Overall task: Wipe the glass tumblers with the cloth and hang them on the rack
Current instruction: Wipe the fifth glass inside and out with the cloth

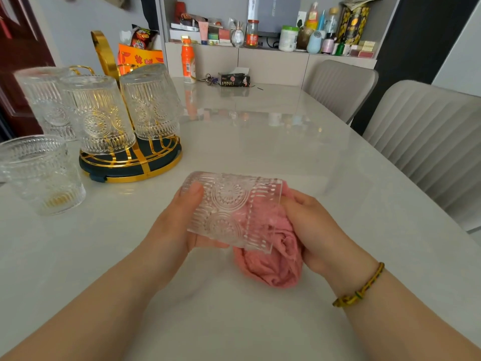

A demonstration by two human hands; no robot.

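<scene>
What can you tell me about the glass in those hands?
The glass is clear and pressed with ribs, dots and round sunburst medallions. It is held on its side, base to the left, mouth to the right. The left hand grips its base end; the right hand holds a pink cloth tucked into its mouth.

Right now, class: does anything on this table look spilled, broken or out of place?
Nothing looks spilled or broken. One tumbler stands upright on the table beside the rack, simply not yet hung.
</scene>
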